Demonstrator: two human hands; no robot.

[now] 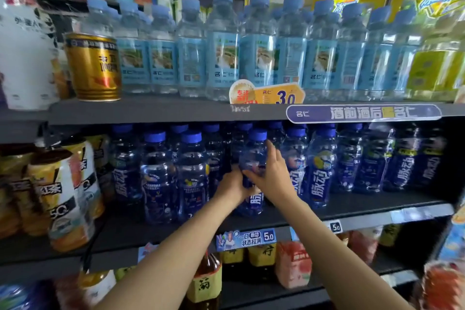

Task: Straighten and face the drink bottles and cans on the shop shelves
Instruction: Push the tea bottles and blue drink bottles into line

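A dark blue drink bottle (253,156) with a blue cap stands in the front row of the middle shelf (276,216). My left hand (232,187) grips its waist from the left. My right hand (271,175) wraps it from the right, fingers reaching up the bottle's shoulder. Its white-lettered label shows below my hands. More of the same blue bottles (323,171) line the shelf on both sides, some with labels turned away.
Clear water bottles (222,48) with light blue labels fill the upper shelf, beside a gold can (93,66). Yellow and white tea bottles (63,196) stand at the left of the middle shelf. Price tags (245,239) hang on the shelf edge. Tea bottles and cartons sit below.
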